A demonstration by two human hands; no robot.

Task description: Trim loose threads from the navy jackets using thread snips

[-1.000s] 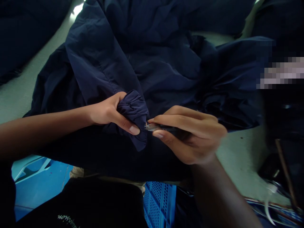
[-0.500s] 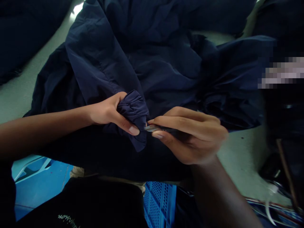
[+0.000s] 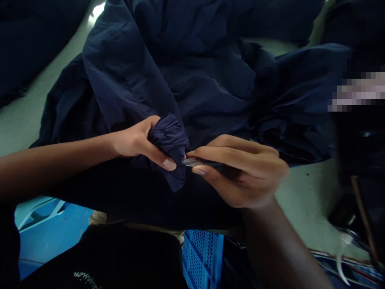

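A large dark navy garment (image 3: 210,88) lies bunched across the table, one sleeve running down toward me. My left hand (image 3: 142,140) grips the gathered end of that sleeve, the cuff (image 3: 171,134), with the thumb on top and the other fingers hidden behind the cloth. Between the thumb and fingers of my right hand (image 3: 240,168) is a pair of thread snips (image 3: 192,161). Their metal tips touch or nearly touch the cuff's edge beside my left thumb. The rest of the snips is hidden inside my right palm.
More dark cloth (image 3: 33,40) is piled at the far left. The pale green tabletop (image 3: 300,192) shows around the garment. Below stand a blue plastic crate (image 3: 201,257) and a light blue stool-like piece (image 3: 39,212). A white cable (image 3: 341,261) hangs at the lower right.
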